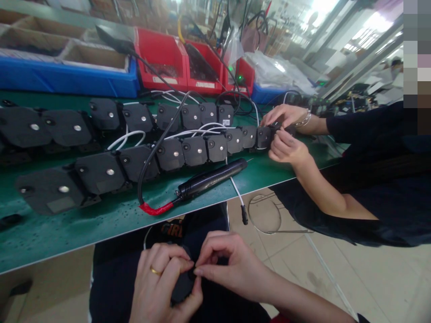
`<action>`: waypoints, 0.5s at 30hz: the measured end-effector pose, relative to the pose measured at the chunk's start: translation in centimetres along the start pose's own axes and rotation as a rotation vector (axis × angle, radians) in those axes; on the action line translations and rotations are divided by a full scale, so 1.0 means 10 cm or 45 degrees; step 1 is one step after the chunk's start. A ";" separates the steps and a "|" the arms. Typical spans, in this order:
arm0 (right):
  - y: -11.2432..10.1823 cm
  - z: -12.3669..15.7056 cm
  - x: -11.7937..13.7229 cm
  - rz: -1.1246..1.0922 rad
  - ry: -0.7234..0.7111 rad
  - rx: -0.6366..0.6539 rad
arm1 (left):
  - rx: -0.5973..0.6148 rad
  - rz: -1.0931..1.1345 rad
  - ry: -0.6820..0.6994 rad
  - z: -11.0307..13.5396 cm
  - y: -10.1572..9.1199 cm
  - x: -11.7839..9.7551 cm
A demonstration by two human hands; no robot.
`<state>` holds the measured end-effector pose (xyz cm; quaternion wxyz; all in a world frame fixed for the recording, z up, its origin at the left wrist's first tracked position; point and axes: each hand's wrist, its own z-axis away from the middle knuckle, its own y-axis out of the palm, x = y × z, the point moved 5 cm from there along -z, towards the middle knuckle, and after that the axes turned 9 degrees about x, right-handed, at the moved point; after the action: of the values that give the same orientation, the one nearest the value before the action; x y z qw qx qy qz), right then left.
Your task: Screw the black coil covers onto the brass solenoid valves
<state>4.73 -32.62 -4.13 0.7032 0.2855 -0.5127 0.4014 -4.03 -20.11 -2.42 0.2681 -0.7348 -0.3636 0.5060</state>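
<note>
My left hand (161, 282), with a gold ring on one finger, is curled round a small black module (181, 287) held over my lap, below the table edge. My right hand (229, 264) pinches at the top of that same module with thumb and forefinger. Most of the module is hidden by my fingers. On the green table (101, 224) above lie rows of black plastic modules (101, 172) with round metal centres, linked by white wires (126, 139).
A black electric screwdriver (212, 179) with red tape on its cable lies near the table's front edge. A co-worker at the right has both hands (286, 134) on modules. Red bins (161, 63) and blue trays (67, 76) line the back.
</note>
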 end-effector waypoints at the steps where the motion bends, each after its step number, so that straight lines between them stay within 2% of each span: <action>1: -0.01 0.00 0.05 0.115 -0.037 0.019 | 0.015 -0.020 0.016 0.00 0.00 0.00; 4: -0.01 0.00 0.20 0.350 -0.092 0.074 | 0.029 -0.050 0.025 -0.01 0.00 0.00; 8: 0.02 0.02 0.32 0.515 -0.127 0.076 | 0.024 -0.075 0.020 0.00 0.00 0.00; 12: 0.08 0.04 0.33 0.569 -0.153 0.064 | 0.011 -0.057 -0.004 0.02 -0.01 0.01; 15: 0.12 0.06 0.32 0.693 -0.259 -0.005 | 0.002 -0.051 -0.008 0.02 -0.01 0.02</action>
<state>3.87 -31.66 -0.89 0.5151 0.1748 -0.6392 0.5436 -4.22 -19.93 -2.52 0.2778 -0.7255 -0.3787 0.5030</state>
